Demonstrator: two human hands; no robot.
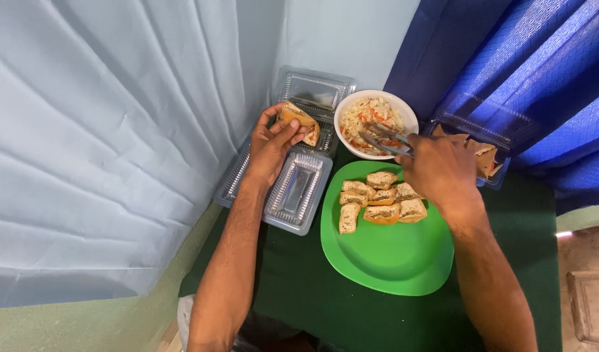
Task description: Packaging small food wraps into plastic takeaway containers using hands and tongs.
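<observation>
Two hands at work. L hand (271,145) clamped on split, toasted bread roll w/ filling (299,122), held over open clear plastic clamshell container (293,192). Centre: white round bowl of shredded slaw (375,122). R hand (437,168) closed on metal tongs (385,141), tips in slaw. Approx. seven toasted pieces (379,201) remain on green square plastic plate (387,241); container tray empty.
</observation>
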